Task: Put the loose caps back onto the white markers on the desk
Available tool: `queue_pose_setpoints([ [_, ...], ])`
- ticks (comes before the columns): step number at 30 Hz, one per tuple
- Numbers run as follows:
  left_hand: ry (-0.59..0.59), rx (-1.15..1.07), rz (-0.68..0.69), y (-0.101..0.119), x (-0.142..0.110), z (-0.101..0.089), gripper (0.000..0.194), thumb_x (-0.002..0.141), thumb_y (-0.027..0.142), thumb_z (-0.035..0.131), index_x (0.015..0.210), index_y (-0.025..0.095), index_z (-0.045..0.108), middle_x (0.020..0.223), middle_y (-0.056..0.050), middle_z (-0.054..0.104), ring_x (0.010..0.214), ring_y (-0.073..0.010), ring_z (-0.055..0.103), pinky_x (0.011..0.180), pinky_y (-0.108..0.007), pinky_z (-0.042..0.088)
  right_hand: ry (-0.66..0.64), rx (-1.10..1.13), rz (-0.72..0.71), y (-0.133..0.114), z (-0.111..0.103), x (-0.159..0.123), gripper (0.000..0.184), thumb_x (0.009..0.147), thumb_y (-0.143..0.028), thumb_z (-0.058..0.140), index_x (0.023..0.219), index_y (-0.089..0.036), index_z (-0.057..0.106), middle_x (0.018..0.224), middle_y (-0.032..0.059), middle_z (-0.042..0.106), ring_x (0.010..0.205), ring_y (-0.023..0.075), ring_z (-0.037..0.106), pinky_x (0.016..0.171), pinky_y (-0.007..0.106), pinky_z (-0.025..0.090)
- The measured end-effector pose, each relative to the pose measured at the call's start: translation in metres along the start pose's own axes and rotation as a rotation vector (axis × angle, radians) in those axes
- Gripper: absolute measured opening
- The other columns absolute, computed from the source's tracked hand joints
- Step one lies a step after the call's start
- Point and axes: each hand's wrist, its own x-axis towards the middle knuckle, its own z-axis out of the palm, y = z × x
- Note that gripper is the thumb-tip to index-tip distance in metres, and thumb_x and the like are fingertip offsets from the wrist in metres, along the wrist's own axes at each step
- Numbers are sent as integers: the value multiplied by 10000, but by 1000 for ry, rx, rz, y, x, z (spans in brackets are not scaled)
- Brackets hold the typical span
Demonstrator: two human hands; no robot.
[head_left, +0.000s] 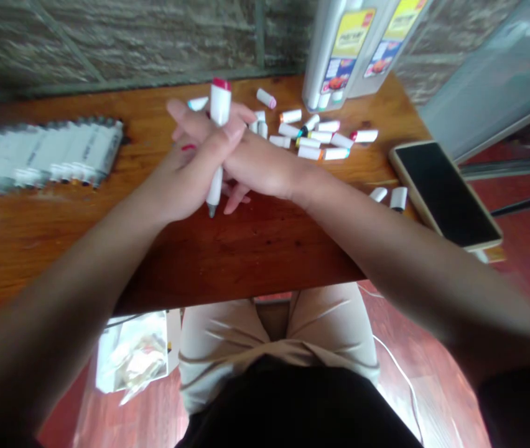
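Note:
Over the wooden table, my left hand [181, 177] and my right hand [260, 155] cross and overlap. A white marker [218, 162] stands almost upright between them, its red end up and a grey tip down. My left thumb lies across the marker, closed on it. Behind the marker my right hand reaches left with its fingers partly stretched out, holding nothing that I can see. The overlap hides several fingers. A small red line shows near the base of my left hand's fingers. Just beyond my right hand lie several loose marker caps [323, 137].
A row of white markers [55, 152] lies on the table [246, 249] at left. Grey cases with yellow labels [353, 50] stand at the back against the wall. A phone [446, 193] rests at the right edge. Below left is a white box [134, 354] with plastic wrapping.

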Motion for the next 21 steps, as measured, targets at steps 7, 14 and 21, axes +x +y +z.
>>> queue_pose_setpoints([
  [7, -16, 9, 4, 0, -1, 1, 603, 956, 650, 425, 1344, 194, 498, 790, -45, 692, 622, -185, 681, 502, -269, 521, 33, 25, -34, 1, 1, 0, 448, 1040, -417, 361, 1438, -227, 441, 1224, 91, 645, 742, 152, 713, 448, 182, 568],
  [14, -29, 98, 1, 4, -1, 2, 464, 997, 558, 378, 1275, 216, 522, 917, -73, 700, 637, -175, 697, 553, -265, 528, 74, 39, 28, 7, 1, 3, 554, 1004, -593, 333, 1378, -231, 523, 1034, 27, 719, 626, 92, 694, 476, 114, 527],
  [21, 23, 120, 59, 2, -2, 2, 418, 995, 525, 428, 1194, 187, 573, 958, -70, 687, 802, -202, 724, 649, -276, 571, 101, 37, 69, 2, 2, 5, 506, 999, -570, 348, 1297, -220, 560, 986, -9, 714, 613, 52, 683, 479, 67, 476],
])
